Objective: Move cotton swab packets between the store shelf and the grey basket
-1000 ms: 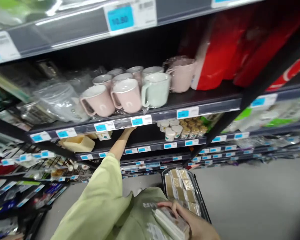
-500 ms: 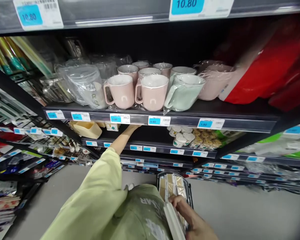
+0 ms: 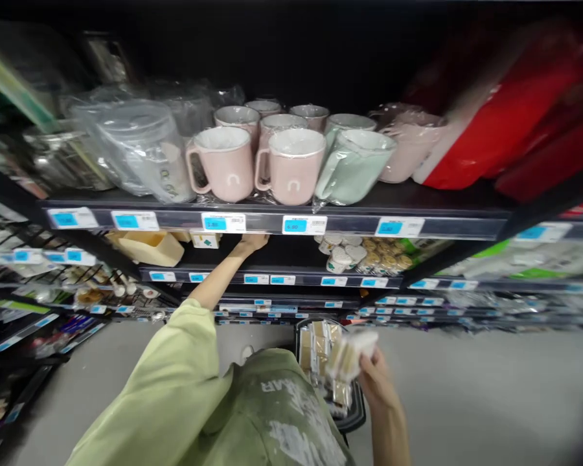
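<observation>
My left hand (image 3: 255, 241) reaches onto the lower shelf, just under the upper shelf's front edge. Its fingers are mostly hidden, so whether they hold anything does not show. Close to its left stands a small white box (image 3: 205, 241) with a green mark. My right hand (image 3: 377, 375) grips a clear-wrapped white-and-tan packet (image 3: 352, 355), smeared by motion. Below that packet is a black basket (image 3: 357, 414) holding several similar tan packets (image 3: 315, 346).
Pink mugs (image 3: 297, 169) and a wrapped pale green mug (image 3: 357, 168) stand on the upper shelf, beside clear plastic jugs (image 3: 140, 145). A cream bin (image 3: 150, 247) and wrapped packs of small round items (image 3: 381, 255) sit on the lower shelf (image 3: 286, 259).
My right hand has lifted and turned the packet, moving it up over the basket's right side. My left hand stays at the lower shelf. The view has tilted downward and shifted slightly.
</observation>
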Available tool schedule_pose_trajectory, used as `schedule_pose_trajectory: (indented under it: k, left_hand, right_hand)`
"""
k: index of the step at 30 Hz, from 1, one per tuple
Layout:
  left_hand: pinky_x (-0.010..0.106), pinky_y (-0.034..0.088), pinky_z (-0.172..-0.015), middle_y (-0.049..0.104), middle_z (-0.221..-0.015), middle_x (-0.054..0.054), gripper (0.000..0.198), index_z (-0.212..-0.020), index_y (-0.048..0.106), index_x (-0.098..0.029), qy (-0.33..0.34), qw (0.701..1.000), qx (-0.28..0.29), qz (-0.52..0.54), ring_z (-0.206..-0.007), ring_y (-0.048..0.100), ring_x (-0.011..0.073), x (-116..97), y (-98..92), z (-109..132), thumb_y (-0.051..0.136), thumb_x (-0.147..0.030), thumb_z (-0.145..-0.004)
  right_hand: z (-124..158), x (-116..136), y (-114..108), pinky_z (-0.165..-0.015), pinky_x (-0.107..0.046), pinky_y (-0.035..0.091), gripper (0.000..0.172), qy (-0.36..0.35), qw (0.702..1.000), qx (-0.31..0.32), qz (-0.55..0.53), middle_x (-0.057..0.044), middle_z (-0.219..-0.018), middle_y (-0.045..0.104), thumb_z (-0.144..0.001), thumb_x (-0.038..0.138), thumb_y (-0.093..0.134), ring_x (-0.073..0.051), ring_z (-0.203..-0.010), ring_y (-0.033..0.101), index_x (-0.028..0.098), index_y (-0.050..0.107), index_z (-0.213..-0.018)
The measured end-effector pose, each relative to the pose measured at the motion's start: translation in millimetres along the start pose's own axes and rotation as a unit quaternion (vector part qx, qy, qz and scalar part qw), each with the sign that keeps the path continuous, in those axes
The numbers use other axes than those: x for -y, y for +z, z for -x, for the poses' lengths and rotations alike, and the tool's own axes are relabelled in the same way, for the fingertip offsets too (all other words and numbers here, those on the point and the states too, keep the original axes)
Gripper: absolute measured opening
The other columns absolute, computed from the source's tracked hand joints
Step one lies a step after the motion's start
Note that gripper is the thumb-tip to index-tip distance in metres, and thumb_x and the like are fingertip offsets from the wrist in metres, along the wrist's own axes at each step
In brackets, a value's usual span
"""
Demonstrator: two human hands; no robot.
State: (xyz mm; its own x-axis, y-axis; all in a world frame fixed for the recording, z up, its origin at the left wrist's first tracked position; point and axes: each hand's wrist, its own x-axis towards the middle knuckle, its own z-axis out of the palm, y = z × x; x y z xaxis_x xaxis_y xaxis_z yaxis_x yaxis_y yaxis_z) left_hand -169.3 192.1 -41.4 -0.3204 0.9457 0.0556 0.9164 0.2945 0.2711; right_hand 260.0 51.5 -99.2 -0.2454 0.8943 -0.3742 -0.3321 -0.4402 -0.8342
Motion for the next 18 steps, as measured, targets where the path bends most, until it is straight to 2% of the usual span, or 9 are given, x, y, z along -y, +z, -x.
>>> schedule_pose_trajectory:
  k: [2, 4, 7, 10, 12, 14, 16, 18]
  left_hand:
    - [0.046, 0.041, -0.112, 0.065, -0.13, 0.019, 0.039, -0.128, 0.062, -0.009, 0.017, 1.0, 0.012, -0.006, -0.129, 0.055, 0.0333, 0.2, 0.6, 1.2, 0.048, -0.026, -0.095]
    - [0.047, 0.039, -0.113, 0.063, -0.135, 0.019, 0.043, -0.132, 0.059, -0.009, 0.038, 0.999, 0.017, -0.021, -0.131, 0.053, 0.0344, 1.8, 2.6, 0.9, 0.047, -0.026, -0.095]
    - [0.047, 0.041, -0.112, 0.058, -0.142, 0.02, 0.047, -0.136, 0.057, -0.009, 0.072, 0.994, 0.021, -0.073, -0.133, 0.052, 0.0355, 1.0, 2.3, 3.2, 0.045, -0.029, -0.096]
    - [0.047, 0.047, -0.106, 0.06, -0.139, 0.019, 0.046, -0.137, 0.058, -0.012, 0.078, 0.993, 0.034, -0.08, -0.128, 0.057, 0.0361, -8.2, -11.2, 21.5, 0.043, -0.031, -0.097]
    - [0.048, 0.05, -0.101, 0.064, -0.134, 0.016, 0.044, -0.135, 0.061, -0.017, 0.063, 0.997, 0.03, -0.034, -0.121, 0.062, 0.0354, -18.1, -26.0, 48.1, 0.041, -0.034, -0.099]
    - [0.046, 0.05, -0.103, 0.067, -0.131, 0.012, 0.042, -0.132, 0.063, -0.021, 0.065, 0.995, -0.004, 0.076, -0.116, 0.065, 0.0313, -29.2, -38.0, 87.0, 0.04, -0.037, -0.1]
    - [0.04, 0.049, -0.106, 0.069, -0.126, 0.01, 0.042, -0.129, 0.063, -0.02, 0.099, 0.968, -0.01, 0.232, -0.114, 0.066, 0.0251, -40.0, -39.5, 135.1, 0.041, -0.042, -0.102]
    - [0.036, 0.054, -0.097, 0.07, -0.124, 0.01, 0.047, -0.136, 0.056, -0.021, 0.068, 0.921, 0.038, 0.382, -0.111, 0.067, 0.0236, -49.6, -26.9, 185.9, 0.048, -0.047, -0.099]
  right_hand:
    - [-5.3, 1.8, 22.3, -0.059, -0.026, 0.052, 0.051, -0.006, 0.997, -0.06, -0.058, -0.006, -0.093, 0.076, -0.057, 0.049, 0.095, -0.021, -0.073, 0.068, 0.021, 0.073, -0.093]
    - [-10.5, 3.6, 40.4, -0.055, -0.024, 0.05, 0.049, -0.008, 0.992, -0.089, -0.095, -0.006, -0.095, 0.077, -0.063, 0.051, 0.091, -0.019, -0.072, 0.068, 0.019, 0.074, -0.097]
    - [-12.9, 1.5, 56.9, -0.049, -0.022, 0.048, 0.049, -0.017, 0.986, -0.107, -0.126, -0.005, -0.094, 0.077, -0.066, 0.051, 0.089, -0.017, -0.068, 0.067, 0.018, 0.074, -0.099]
    - [-9.5, -4.9, 67.9, -0.048, -0.021, 0.049, 0.05, -0.037, 0.986, -0.112, -0.117, -0.004, -0.095, 0.076, -0.07, 0.051, 0.087, -0.015, -0.067, 0.066, 0.017, 0.072, -0.104]
    - [-7.3, -9.5, 76.9, -0.049, -0.022, 0.052, 0.053, -0.056, 0.986, -0.121, -0.096, -0.005, -0.099, 0.076, -0.072, 0.052, 0.085, -0.016, -0.07, 0.067, 0.017, 0.07, -0.109]
    - [-6.1, -14.1, 89.0, -0.049, -0.023, 0.054, 0.055, -0.071, 0.986, -0.132, -0.074, -0.005, -0.1, 0.075, -0.074, 0.054, 0.083, -0.017, -0.07, 0.067, 0.018, 0.068, -0.112]
    - [-5.3, -19.6, 103.6, -0.047, -0.023, 0.053, 0.052, -0.084, 0.986, -0.132, -0.056, -0.003, -0.097, 0.073, -0.077, 0.055, 0.08, -0.016, -0.068, 0.066, 0.019, 0.066, -0.112]
    - [-4.2, -26.4, 119.3, -0.045, -0.023, 0.052, 0.047, -0.091, 0.989, -0.109, -0.031, -0.002, -0.096, 0.072, -0.08, 0.054, 0.078, -0.016, -0.067, 0.065, 0.022, 0.064, -0.111]
